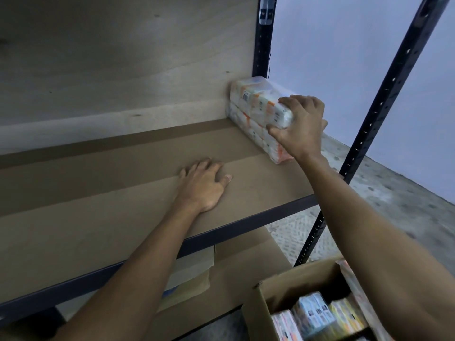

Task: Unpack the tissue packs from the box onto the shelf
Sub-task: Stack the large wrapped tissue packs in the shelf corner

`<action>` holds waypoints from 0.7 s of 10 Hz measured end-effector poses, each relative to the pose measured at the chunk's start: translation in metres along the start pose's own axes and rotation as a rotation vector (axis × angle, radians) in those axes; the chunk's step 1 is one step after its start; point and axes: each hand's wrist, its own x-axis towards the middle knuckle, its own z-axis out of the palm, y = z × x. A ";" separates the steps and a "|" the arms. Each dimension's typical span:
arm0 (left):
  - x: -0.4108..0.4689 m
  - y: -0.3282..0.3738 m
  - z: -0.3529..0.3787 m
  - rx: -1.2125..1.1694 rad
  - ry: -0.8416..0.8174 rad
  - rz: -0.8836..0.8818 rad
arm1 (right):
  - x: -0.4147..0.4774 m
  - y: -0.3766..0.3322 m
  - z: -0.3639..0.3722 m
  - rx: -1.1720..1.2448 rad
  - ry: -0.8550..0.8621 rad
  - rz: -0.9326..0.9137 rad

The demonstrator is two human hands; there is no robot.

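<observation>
While the right hand curls its fingers round a white-and-orange wrapped tissue pack stacked on a second pack in the brown board shelf's right rear corner, the left hand rests flat, fingers spread, and the brown cardboard box holds more packs to unpack.

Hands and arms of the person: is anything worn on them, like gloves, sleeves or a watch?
Nothing worn shows. The left hand and right hand are bare, with no gloves or rings visible. The left forearm and right forearm are uncovered as far as the picture reaches: no sleeve, watch or bracelet in view.
</observation>
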 end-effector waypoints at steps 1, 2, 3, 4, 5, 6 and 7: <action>0.000 0.000 0.001 -0.001 -0.003 0.000 | 0.003 0.001 0.005 -0.005 -0.009 0.002; 0.001 0.000 0.001 -0.004 -0.006 -0.008 | 0.007 0.003 0.009 0.001 -0.027 0.013; 0.001 0.000 0.001 -0.004 -0.003 -0.007 | 0.011 0.002 0.013 0.016 -0.046 0.010; 0.001 0.000 0.001 -0.005 0.002 -0.004 | 0.012 0.001 0.018 0.008 -0.033 0.035; 0.001 0.000 0.001 -0.005 0.001 -0.006 | 0.011 0.004 0.021 0.018 -0.022 0.053; 0.002 0.000 0.002 -0.006 0.000 -0.005 | 0.012 0.006 0.022 0.022 -0.020 0.056; 0.001 0.000 0.001 0.003 -0.001 -0.004 | 0.010 0.006 0.021 0.029 -0.029 0.059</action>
